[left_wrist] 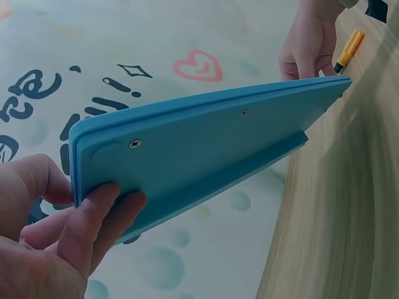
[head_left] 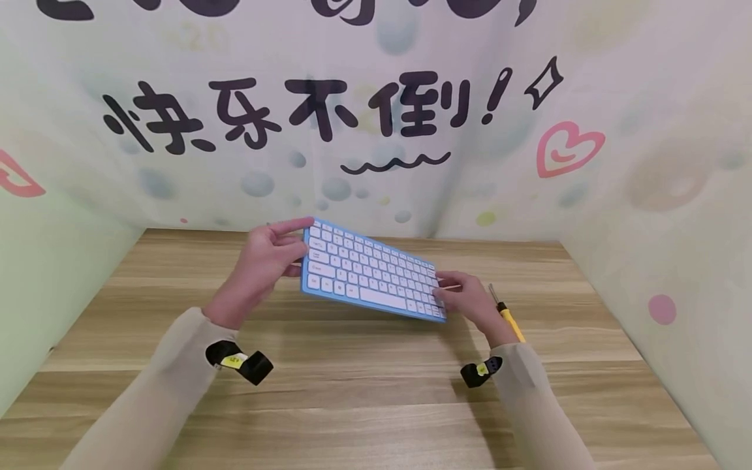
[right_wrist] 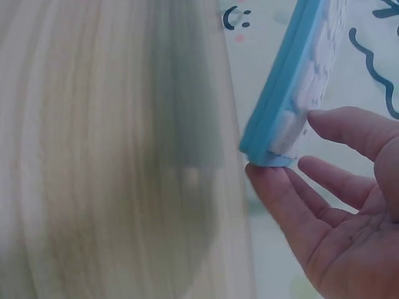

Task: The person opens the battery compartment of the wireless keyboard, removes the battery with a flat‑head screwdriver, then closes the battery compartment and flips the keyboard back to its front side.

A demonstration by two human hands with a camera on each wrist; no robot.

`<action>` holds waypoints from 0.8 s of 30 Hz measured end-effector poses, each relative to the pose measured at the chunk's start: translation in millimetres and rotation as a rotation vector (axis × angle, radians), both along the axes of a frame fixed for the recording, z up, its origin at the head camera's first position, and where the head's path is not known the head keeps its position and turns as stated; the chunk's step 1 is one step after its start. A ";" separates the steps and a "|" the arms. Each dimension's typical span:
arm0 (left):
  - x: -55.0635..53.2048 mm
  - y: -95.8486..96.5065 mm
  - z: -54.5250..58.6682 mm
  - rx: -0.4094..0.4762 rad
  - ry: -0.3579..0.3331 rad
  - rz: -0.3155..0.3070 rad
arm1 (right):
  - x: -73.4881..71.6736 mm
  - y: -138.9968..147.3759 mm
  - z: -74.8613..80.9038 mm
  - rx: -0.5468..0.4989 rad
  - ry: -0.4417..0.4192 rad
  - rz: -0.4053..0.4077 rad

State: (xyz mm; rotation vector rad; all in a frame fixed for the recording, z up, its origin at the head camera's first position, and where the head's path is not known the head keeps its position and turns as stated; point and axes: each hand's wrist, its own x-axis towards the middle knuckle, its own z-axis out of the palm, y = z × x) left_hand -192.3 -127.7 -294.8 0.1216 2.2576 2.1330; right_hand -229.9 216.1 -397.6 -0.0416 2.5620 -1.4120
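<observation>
I judge this the tilting step: left hand [head_left: 260, 260] pinches the keyboard [head_left: 373, 269] at nine o'clock, right hand [head_left: 472, 301] at four; turning likely needs both grips

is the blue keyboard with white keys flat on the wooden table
No, the left hand and right hand hold the blue keyboard tilted, its left end raised above the wooden table.
</observation>
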 end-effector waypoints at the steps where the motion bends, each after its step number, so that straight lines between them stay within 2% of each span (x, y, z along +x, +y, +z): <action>1: 0.0 0.1 1.6 -0.007 0.003 0.001 | 0.5 -1.0 0.2 0.001 0.002 0.012; 10: -2.0 3.0 15.2 -0.044 0.006 0.002 | 5.2 -10.3 2.4 -0.074 0.024 0.101; 24: -0.2 8.6 29.3 -0.141 -0.005 0.012 | 21.5 -39.1 25.8 -0.023 0.177 0.301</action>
